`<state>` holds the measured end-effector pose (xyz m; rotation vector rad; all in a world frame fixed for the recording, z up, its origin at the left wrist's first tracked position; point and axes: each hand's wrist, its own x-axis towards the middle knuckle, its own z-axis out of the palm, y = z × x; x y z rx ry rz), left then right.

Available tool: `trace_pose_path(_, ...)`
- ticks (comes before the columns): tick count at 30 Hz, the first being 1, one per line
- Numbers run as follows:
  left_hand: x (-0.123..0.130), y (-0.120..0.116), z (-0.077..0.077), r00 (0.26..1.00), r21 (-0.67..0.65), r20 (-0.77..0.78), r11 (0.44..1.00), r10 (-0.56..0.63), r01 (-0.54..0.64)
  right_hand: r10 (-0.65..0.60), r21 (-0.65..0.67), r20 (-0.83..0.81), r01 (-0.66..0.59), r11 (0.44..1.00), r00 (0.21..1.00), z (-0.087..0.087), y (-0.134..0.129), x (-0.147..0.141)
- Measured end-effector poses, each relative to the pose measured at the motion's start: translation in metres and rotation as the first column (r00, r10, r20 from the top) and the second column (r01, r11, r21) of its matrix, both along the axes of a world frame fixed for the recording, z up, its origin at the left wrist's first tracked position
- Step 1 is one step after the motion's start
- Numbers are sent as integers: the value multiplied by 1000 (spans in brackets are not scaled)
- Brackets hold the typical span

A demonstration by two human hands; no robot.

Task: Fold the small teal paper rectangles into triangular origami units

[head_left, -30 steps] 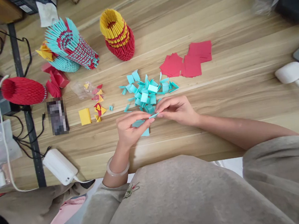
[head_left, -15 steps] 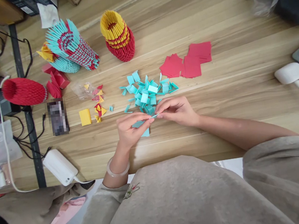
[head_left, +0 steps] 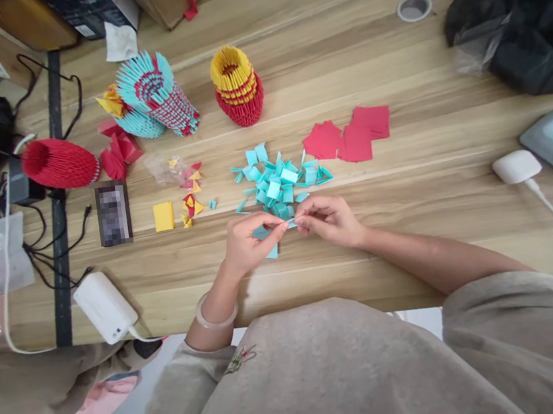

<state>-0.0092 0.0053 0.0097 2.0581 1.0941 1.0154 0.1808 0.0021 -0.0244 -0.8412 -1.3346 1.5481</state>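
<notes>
Between my two hands is a small folded piece of light-blue paper [head_left: 291, 223], pinched at both ends. My left hand [head_left: 252, 240] closes thumb and forefinger on its left end. The fingertips of my right hand [head_left: 331, 220] grip the right end. Partly hidden under my left hand lie flat light-blue paper sheets [head_left: 272, 252]. Just beyond my fingers spreads a pile of folded light-blue paper pieces [head_left: 274, 187]. Red paper squares [head_left: 355, 142] lie in a loose group to the right of the pile.
Behind stand a yellow-and-red folded-paper vase [head_left: 239, 97], a blue-and-red one [head_left: 170, 102] and a red one [head_left: 62, 164]. To the left are a yellow paper stack [head_left: 163, 217], a phone-like blurred object [head_left: 113, 213] and a white power bank [head_left: 106, 307]. A white charger [head_left: 517, 167] sits right.
My view has shifted, so the table things appear moved. Both hands keep hold of the light-blue paper, which now shows more of its flat face.
</notes>
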Motion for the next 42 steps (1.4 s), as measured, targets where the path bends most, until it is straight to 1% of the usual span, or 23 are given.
trace_pose_path(5,-1,0,2,1000,-76,7,997,-6,6,-13,-56,-27,11,998,1000,1,1,-2)
trace_pose_path(7,-1,-2,1,1000,-87,10,996,17,-16,-28,-89,-45,24,996,999,1,1,-3)
trace_pose_path(8,-1,-2,-1,998,-91,28,995,47,-45,-39,-104,-55,33,994,998,0,1,-4)
trace_pose_path(10,-2,-3,-6,981,-98,104,983,163,-153,-66,-124,-79,56,991,995,0,2,-4)
trace_pose_path(12,-4,-1,-13,936,-90,176,952,305,-294,-87,-126,-108,73,989,990,0,3,-4)
trace_pose_path(13,-5,-1,-16,919,-60,179,936,353,-348,-91,-125,-121,76,989,988,0,3,-4)
trace_pose_path(14,-6,0,-17,912,-22,163,926,376,-378,-90,-124,-131,74,989,987,0,3,-4)
trace_pose_path(16,-6,0,-17,918,26,129,924,376,-382,-71,-129,-152,51,990,986,0,3,-4)
trace_pose_path(18,-4,-2,-12,938,7,133,946,322,-325,-40,-141,-177,15,990,983,0,3,-4)
trace_pose_path(21,0,-7,-2,982,-82,143,990,124,-113,18,-157,-203,-50,986,979,0,2,-3)
trace_pose_path(24,3,-9,4,989,-120,138,990,-55,72,95,-144,-229,-130,981,969,-1,2,-2)
trace_pose_path(26,3,-8,5,979,-163,157,975,-127,153,149,-122,-238,-181,976,960,-1,1,0)
trace_pose_path(29,2,-7,3,970,-223,185,955,-157,197,213,-96,-223,-239,966,951,0,0,2)
trace_pose_path(31,2,-6,3,968,-233,184,949,-172,213,248,-73,-223,-270,960,943,1,0,3)
trace_pose_path(36,3,-5,7,948,-287,155,906,-277,312,349,-9,-190,-357,934,918,0,0,7)
trace_pose_path(40,3,-5,10,931,-349,124,863,-342,364,447,-36,-128,-455,890,885,2,2,9)
trace_pose_path(42,3,-6,11,917,-340,129,851,-378,399,485,-67,-121,-495,866,866,4,3,9)
